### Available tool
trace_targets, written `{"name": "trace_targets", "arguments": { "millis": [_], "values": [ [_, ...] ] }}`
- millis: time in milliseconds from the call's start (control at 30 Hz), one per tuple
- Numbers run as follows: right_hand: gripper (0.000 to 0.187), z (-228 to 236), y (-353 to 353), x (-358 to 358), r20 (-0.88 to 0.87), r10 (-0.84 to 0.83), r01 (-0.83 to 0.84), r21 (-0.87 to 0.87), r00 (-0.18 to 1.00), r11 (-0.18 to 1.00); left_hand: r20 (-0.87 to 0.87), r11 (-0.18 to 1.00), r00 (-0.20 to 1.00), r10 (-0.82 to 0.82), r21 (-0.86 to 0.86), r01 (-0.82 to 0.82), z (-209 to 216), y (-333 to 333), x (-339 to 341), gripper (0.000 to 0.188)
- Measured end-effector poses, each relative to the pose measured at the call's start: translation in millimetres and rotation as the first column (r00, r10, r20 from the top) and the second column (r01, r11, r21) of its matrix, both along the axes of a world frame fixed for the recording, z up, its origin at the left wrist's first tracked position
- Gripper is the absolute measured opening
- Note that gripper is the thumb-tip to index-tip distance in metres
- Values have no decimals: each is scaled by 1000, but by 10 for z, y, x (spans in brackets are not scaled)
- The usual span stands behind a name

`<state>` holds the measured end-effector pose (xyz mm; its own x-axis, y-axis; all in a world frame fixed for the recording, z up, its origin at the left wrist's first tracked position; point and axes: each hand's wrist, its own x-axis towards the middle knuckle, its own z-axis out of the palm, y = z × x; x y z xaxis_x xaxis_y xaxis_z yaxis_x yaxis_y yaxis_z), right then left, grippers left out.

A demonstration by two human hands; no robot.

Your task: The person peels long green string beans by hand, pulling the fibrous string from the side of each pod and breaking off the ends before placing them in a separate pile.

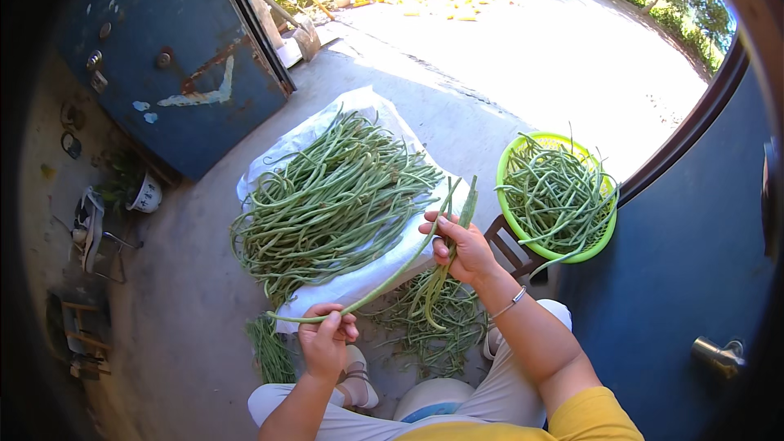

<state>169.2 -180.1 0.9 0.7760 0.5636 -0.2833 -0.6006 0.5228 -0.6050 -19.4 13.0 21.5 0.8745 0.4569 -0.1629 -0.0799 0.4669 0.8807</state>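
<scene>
A long green bean point(384, 284) stretches between my two hands. My left hand point(325, 341) pinches it near one end, and the tip sticks out to the left past the fingers. My right hand point(461, 249) is closed around a small bunch of long beans point(468, 211), some pointing up past the fingers and some hanging below. In front of my hands lies a large heap of long beans point(335, 196) on a white sheet point(327, 298), raised above the floor. A bright green basket point(513, 224) full of beans stands to the right of my right hand.
Beans and cut pieces point(433, 322) lie on the floor below my hands, with a thin green bundle point(271, 351) to their left. A brown stool point(510, 247) is under the basket. Blue metal doors point(163, 49) stand on either side. A potted plant point(147, 194) is at left.
</scene>
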Motion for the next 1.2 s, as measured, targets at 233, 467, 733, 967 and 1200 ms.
{"name": "trace_targets", "arguments": {
  "millis": [233,467,733,967,1200],
  "values": [
    [15,34,6,-51,31,-57,56,7,998,998,-58,972,991,120,-195,-129,-80,436,176,19],
    [11,-8,-169,139,-38,-333,335,43,942,941,-33,941,963,269,-202,-270,-143,802,352,16],
    [9,-81,-218,270,-45,-485,486,9,873,874,50,918,920,389,-105,-383,-28,1032,314,15],
    [14,-177,-395,349,-30,-570,568,-65,821,821,108,897,894,434,43,-440,66,1193,314,12],
    [18,-351,-580,469,-8,-512,512,9,859,859,-4,917,921,390,98,-387,75,1314,285,9]
  ]
}}
